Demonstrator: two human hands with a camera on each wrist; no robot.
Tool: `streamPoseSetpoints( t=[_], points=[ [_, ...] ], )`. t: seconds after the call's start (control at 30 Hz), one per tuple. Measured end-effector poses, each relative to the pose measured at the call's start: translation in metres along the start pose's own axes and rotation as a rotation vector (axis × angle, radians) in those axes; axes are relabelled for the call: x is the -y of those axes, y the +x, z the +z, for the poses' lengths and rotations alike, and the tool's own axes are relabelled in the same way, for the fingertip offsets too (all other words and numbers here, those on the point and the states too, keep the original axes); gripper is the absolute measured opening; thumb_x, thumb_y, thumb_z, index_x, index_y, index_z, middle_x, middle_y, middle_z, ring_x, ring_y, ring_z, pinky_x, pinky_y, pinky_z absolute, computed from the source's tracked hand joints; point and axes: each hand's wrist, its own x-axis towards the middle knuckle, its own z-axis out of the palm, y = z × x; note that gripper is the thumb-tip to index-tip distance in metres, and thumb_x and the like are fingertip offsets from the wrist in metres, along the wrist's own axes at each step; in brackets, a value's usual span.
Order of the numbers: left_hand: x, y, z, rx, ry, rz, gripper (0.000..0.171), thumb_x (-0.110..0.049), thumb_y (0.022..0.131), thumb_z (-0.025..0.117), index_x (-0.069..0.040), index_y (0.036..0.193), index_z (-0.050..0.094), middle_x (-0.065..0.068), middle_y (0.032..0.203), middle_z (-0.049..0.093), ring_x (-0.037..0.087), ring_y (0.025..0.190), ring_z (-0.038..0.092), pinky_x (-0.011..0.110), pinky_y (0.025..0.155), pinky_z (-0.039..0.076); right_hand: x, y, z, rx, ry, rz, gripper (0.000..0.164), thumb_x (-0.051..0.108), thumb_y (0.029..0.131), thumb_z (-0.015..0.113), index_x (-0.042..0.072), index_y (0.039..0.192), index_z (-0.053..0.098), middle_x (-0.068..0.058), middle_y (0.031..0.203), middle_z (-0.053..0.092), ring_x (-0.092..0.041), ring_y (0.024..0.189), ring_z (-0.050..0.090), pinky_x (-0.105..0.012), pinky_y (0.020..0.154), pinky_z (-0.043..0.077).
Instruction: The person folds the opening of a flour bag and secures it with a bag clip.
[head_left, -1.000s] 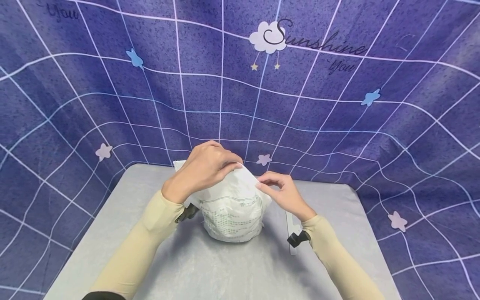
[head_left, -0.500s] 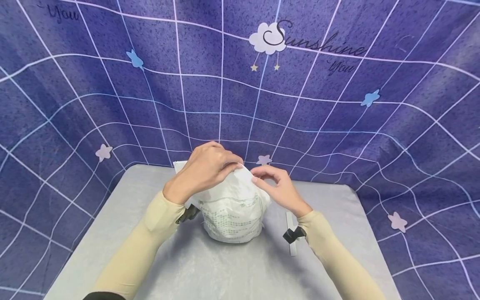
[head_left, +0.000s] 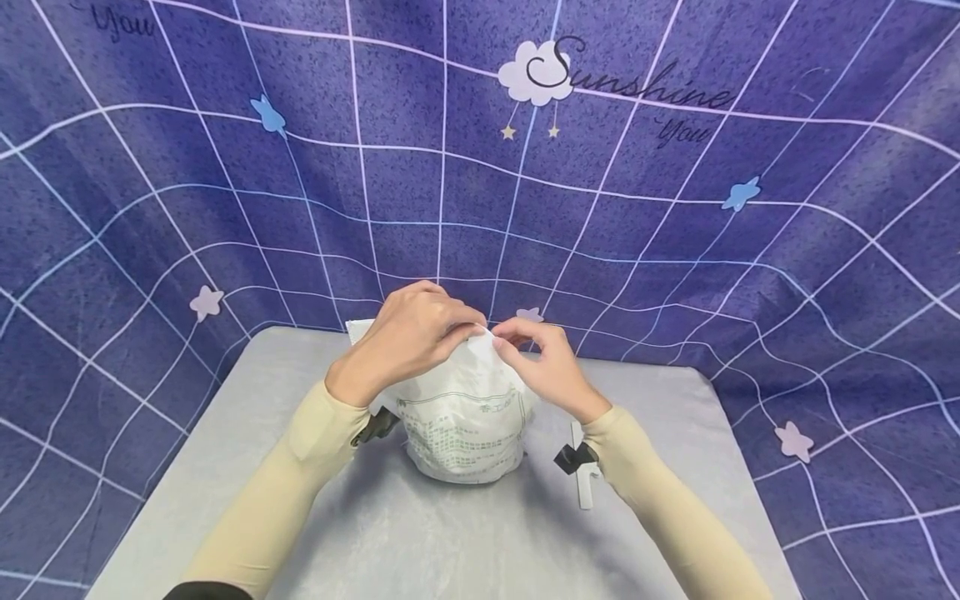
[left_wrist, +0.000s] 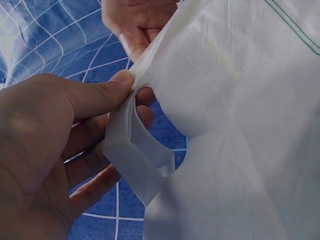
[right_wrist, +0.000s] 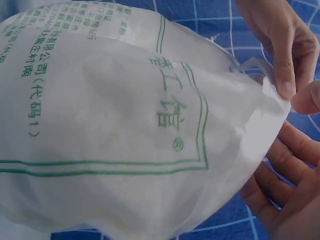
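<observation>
Watching remotely, I have the white bag (head_left: pixel 465 446) standing on the grey table (head_left: pixel 420 546), with a blue-purple curtain (head_left: pixel 465 192) behind it. At the bag's peak, my left hand (head_left: pixel 412 337) pinches the edge on the left side and my right hand (head_left: pixel 553 369) pinches it on the right, so each grip is grasping the bag. Green printing (right_wrist: pixel 171 117) marks its front. At the bag's edge, a white loop (left_wrist: pixel 132 167) frames a gap, fingertips (left_wrist: pixel 145 116) showing through. To the right of the bag, a white strip (head_left: pixel 585 493) lies on the table, partly hidden by the black piece (head_left: pixel 572 458) at my right wrist.
</observation>
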Motion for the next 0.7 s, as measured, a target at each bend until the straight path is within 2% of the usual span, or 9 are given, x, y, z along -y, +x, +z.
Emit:
streamPoseSetpoints(
  t=[0.23, 0.57, 0.7],
  points=[
    [0.0, 0.0003, 0.0012, -0.003, -0.003, 0.011, 0.012, -0.021, 0.1, 0.077, -0.017, 0.107, 0.086, -0.007, 0.098, 0.082, 0.01, 0.081, 0.076, 0.037, 0.099, 0.055, 0.007, 0.0036, 0.0034, 0.002, -0.048, -0.019, 0.012, 0.01, 0.1, 0.07, 0.007, 0.105, 0.081, -0.001, 0.094, 0.08, -0.016, 0.082, 0.071, -0.041, 0.08, 0.06],
    [-0.0013, 0.001, 0.0008, -0.008, -0.006, 0.022, 0.013, -0.022, 0.1, 0.077, -0.016, 0.107, 0.086, -0.008, 0.099, 0.082, 0.009, 0.082, 0.076, 0.036, 0.099, 0.055, 0.0085, 0.0061, 0.0048, -0.031, -0.046, -0.033, 0.015, 0.007, 0.098, 0.068, 0.006, 0.102, 0.082, -0.002, 0.089, 0.079, -0.016, 0.078, 0.069, -0.045, 0.076, 0.06],
    [-0.0017, 0.0011, 0.0015, -0.008, -0.005, 0.024, 0.014, -0.024, 0.101, 0.076, -0.016, 0.107, 0.086, -0.008, 0.098, 0.082, 0.009, 0.082, 0.076, 0.036, 0.098, 0.055, 0.0081, 0.0062, 0.0057, -0.041, -0.041, -0.027, 0.013, 0.006, 0.098, 0.069, 0.007, 0.098, 0.082, 0.0, 0.084, 0.077, -0.016, 0.075, 0.067, -0.038, 0.073, 0.057]
  ],
)
